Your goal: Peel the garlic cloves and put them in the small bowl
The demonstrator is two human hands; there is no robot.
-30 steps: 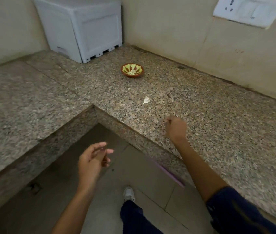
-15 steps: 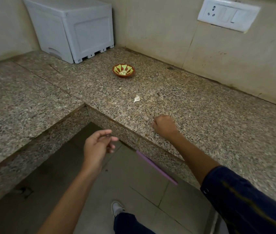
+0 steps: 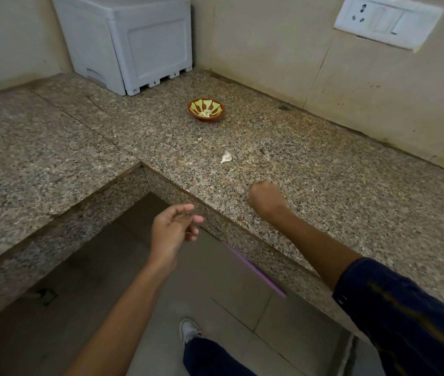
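Dark blue trousers (image 3: 210, 356) and a white shoe (image 3: 188, 331) stand on the grey tiled floor (image 3: 93, 308) at the near edge of the view, and a dark blue sleeve (image 3: 405, 316) covers the right upper arm. The left hand (image 3: 173, 230) hangs over the floor in front of the counter's edge, palm turned inward, its fingers loosely bent and slightly apart, thumb near the fingertips; whether anything lies between them I cannot tell. The right hand (image 3: 265, 198) is over the speckled granite counter (image 3: 351, 207) near its front edge, seen from the back, the fingers curled under into a fist; what they hold, if anything, is hidden. A thin purple strip (image 3: 253, 268) shows below the counter's front face. Just beyond the right hand, apart from it, one white garlic clove (image 3: 226, 157) lies on the granite, still in its papery skin as far as can be seen. Farther back sits the small bowl (image 3: 206, 110), brown outside with a yellow-green pattern inside, with a few pale pieces at its bottom, well apart from the clove. In the corner behind it a light grey plastic box (image 3: 139, 42) stands on the counter against the beige wall (image 3: 269, 44), and a white switch plate with a socket (image 3: 386, 20) is mounted on the wall to the right.
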